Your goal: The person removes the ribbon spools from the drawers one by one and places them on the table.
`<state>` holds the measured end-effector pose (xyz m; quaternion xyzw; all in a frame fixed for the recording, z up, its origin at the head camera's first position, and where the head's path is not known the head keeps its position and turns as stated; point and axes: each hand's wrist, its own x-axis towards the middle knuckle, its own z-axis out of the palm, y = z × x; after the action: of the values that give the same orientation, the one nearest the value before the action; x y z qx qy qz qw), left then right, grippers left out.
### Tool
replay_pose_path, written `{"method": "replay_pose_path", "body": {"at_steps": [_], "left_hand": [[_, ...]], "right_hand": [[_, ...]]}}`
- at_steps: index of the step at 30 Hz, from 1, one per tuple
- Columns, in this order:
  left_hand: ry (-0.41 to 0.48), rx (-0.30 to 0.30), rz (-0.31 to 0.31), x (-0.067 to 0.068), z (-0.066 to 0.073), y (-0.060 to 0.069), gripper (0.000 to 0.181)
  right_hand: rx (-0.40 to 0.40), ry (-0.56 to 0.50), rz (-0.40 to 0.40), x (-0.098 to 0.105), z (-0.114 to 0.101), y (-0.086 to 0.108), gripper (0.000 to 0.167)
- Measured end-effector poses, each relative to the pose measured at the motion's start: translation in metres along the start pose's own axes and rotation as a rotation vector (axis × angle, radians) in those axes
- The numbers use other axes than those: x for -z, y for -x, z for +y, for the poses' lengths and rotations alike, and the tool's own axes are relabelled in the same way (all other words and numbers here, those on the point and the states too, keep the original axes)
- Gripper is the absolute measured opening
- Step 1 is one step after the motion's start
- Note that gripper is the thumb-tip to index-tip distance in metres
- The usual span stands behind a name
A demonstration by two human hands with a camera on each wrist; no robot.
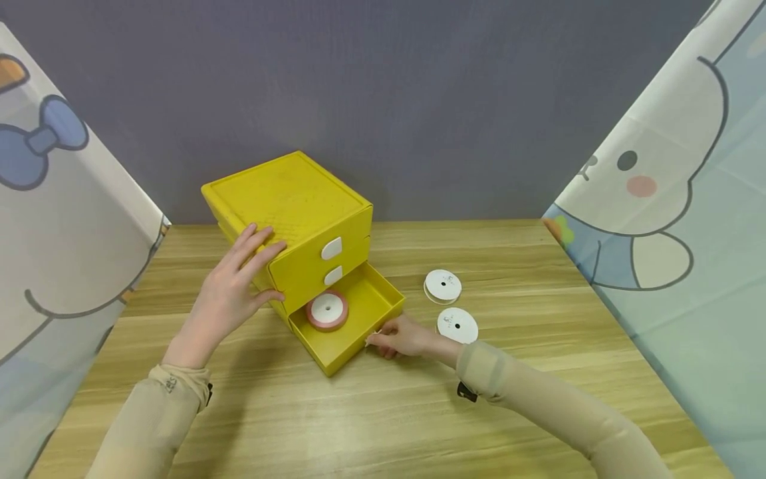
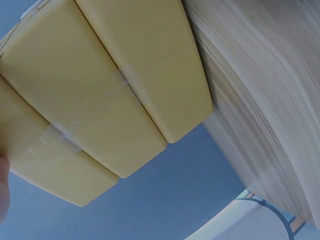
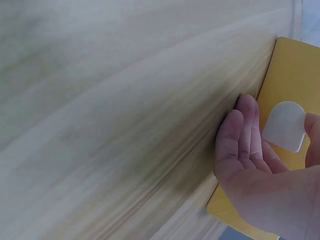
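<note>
A yellow drawer cabinet (image 1: 287, 199) stands left of centre, its bottom drawer (image 1: 365, 309) pulled out. Inside that drawer lies a spool of pink ribbon (image 1: 327, 310). My left hand (image 1: 230, 296) rests on the cabinet's near left top edge, fingers spread over the top and thumb at the front corner. At the drawer front, my right hand (image 1: 407, 337) pinches the white handle (image 3: 285, 126) between thumb and fingers. Two white spools (image 1: 443, 286) lie flat on the table to the right; the sleeve partly hides the nearer one.
The wood-grain table (image 1: 335, 426) ends at a grey back wall (image 1: 419, 113). Printed cartoon panels (image 1: 670, 166) stand on both sides. Two upper drawers with white handles (image 1: 332, 248) are closed. Clear tape (image 2: 65, 135) runs across the cabinet's side.
</note>
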<state>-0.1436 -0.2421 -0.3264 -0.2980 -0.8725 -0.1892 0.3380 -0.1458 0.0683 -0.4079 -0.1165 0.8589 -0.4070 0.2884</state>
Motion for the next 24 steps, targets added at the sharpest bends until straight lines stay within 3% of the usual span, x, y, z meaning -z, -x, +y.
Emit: {"method": "replay_pose_path", "body": {"at_steps": [24], "left_hand": [[-0.001,-0.002,0.001,0.0005,-0.0014,-0.0007,0.091]], "right_hand": [[0.007,-0.036,-0.007,-0.0006,0.009,0.007,0.035]]}}
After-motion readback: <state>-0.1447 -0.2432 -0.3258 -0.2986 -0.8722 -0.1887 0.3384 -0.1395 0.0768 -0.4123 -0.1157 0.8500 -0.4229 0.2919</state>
